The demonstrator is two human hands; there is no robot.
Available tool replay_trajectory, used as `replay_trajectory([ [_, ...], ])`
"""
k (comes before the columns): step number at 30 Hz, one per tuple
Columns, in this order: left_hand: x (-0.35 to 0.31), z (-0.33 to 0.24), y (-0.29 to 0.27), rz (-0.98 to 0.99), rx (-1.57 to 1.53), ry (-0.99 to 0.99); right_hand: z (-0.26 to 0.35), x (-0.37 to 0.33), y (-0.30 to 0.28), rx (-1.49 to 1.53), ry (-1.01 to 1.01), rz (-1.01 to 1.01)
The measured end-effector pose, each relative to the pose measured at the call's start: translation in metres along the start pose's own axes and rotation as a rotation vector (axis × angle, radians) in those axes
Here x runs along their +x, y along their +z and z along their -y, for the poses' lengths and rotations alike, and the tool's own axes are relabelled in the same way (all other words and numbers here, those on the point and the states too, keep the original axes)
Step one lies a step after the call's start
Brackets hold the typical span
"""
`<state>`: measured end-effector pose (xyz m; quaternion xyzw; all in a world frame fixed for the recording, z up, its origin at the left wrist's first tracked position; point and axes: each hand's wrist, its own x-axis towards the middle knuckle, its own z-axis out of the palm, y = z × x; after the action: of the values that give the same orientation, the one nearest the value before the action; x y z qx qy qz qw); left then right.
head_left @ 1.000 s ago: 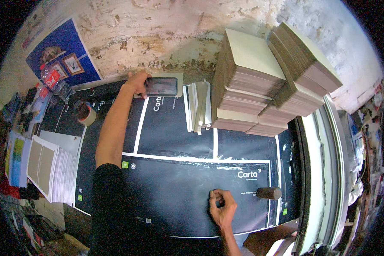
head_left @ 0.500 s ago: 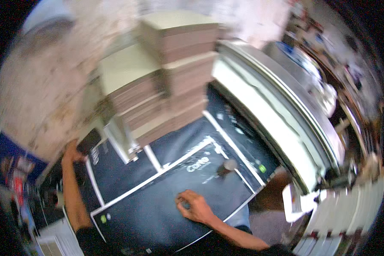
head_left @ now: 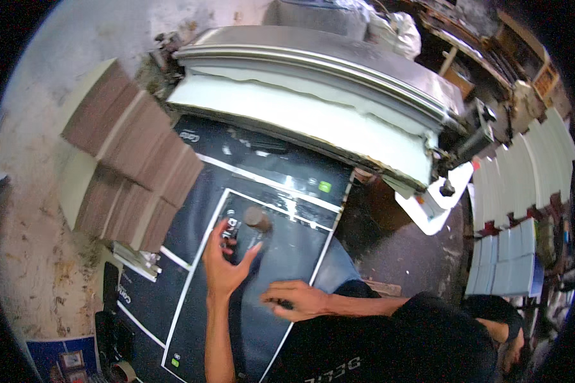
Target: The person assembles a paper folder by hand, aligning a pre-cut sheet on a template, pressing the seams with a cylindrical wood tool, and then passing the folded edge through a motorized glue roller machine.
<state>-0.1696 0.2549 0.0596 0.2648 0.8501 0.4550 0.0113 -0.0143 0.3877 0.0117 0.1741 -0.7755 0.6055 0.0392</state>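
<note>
My left hand (head_left: 229, 271) is open above the black, white-lined sheet (head_left: 278, 255), its fingers and thumb spread toward a small brown cylinder (head_left: 255, 218). The cylinder stands on the sheet; a small gap appears to separate it from the fingertips. Closer to my body, my right hand (head_left: 300, 300) is low over the sheet's near part with its fingers curled toward the thumb. Whether anything sits in that curl is hidden in shadow.
Tall stacks of brown-edged board (head_left: 124, 153) stand at left. A long metal-topped machine (head_left: 319, 60) with a white front lies across the far side. Pale sheet stacks (head_left: 524, 179) are at right. A tape roll (head_left: 122, 370) and a black flat object (head_left: 110, 277) lie at left.
My left hand has come from beside the black flat object at the far left to near the cylinder. My right hand stays curled over the sheet. The view has turned to the right.
</note>
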Motion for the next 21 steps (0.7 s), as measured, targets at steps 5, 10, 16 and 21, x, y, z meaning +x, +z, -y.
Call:
replay_trajectory([
  [5,0.032,0.02,0.07,0.086,-0.052,-0.039,-0.038,-0.113,-0.088,-0.171,0.186,-0.357],
  [10,0.069,0.068,0.054,-0.343,0.122,0.096,-0.09,-0.214,-0.21,-0.912,0.475,-0.942],
  [16,0.1,0.128,0.006,-0.445,0.176,-0.112,-0.129,-0.302,-0.338,-1.191,0.938,-1.013],
  [21,0.082,0.146,0.001,-0.442,0.116,-0.137,-0.186,-0.301,-0.359,-1.144,0.97,-0.884],
])
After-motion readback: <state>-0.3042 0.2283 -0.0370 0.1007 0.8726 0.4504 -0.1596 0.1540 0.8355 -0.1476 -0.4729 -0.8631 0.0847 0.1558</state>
